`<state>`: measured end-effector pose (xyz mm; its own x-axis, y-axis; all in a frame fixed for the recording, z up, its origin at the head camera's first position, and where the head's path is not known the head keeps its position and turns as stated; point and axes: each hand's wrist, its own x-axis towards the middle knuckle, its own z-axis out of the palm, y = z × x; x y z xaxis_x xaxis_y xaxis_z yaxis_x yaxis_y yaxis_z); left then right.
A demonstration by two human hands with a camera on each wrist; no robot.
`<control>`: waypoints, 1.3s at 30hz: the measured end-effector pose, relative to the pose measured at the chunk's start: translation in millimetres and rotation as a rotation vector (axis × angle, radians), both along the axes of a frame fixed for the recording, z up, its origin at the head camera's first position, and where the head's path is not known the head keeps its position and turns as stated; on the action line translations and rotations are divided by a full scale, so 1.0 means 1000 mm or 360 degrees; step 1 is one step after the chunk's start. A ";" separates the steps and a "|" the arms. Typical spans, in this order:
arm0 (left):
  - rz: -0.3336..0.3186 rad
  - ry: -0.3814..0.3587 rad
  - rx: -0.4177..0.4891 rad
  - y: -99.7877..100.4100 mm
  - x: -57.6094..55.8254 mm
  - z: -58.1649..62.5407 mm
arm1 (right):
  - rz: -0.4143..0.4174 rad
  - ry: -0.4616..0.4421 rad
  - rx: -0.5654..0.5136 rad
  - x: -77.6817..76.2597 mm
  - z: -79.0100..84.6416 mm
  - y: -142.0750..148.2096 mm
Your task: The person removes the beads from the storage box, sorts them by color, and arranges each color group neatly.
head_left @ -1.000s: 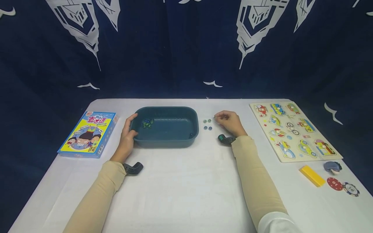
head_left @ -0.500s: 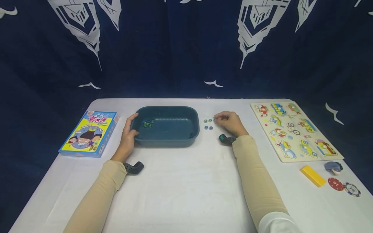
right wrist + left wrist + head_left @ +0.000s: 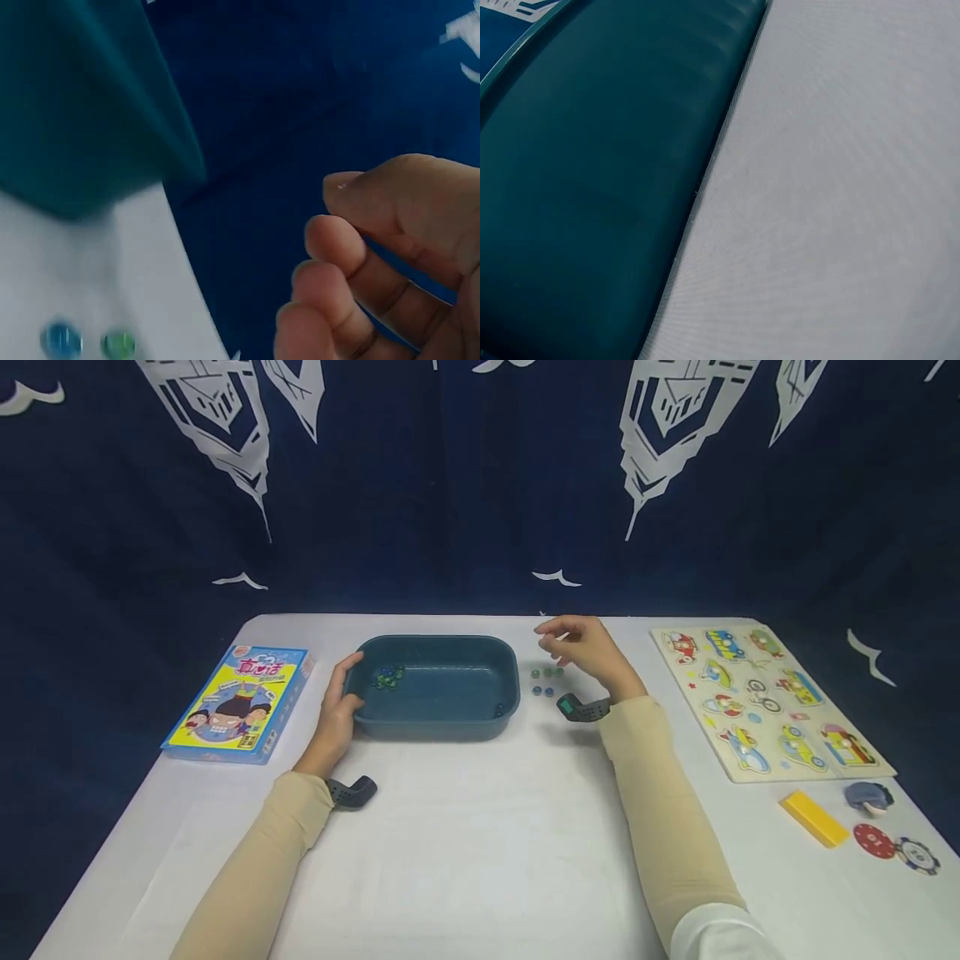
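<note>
The person's left hand [image 3: 334, 720] grips the blue-green basin [image 3: 435, 729] by its left end, fingers over the rim, the thumb on the side towards the table's near edge. Past the basin's right end, towards the table's [image 3: 465, 835] far edge, the right hand [image 3: 585, 650] hangs in the air, fingers loosely bent, thumb and forefinger slightly apart — nothing between them that I can see. Below it and just beside the basin, five loose marbles lie on the table: three green marbles [image 3: 547, 672] in a row on the far-edge side, two blue marbles [image 3: 537, 691] on the near-edge side. They look small, round and glassy, each apart from the next. Inside the basin, a cluster of marbles [image 3: 388, 677] — greens and blues mixed — sits towards the left end, and something small and dark [image 3: 500, 710] lies by the near right corner.
</note>
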<state>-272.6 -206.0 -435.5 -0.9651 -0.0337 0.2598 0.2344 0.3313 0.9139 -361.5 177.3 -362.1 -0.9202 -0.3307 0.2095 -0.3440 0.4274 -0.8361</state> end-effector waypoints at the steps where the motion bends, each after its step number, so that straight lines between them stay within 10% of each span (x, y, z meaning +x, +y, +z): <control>1: 0.0001 0.0002 -0.0002 0.000 0.000 0.000 | 0.0048 0.0007 0.0024 0.001 0.005 -0.006; 16: 0.0002 -0.0004 -0.0007 -0.002 -0.001 -0.001 | 0.0751 -0.0202 0.0349 -0.016 0.029 -0.125; 39: -0.0016 -0.0009 -0.0026 -0.002 -0.001 0.001 | 0.0893 -0.0420 0.0761 -0.024 -0.010 -0.206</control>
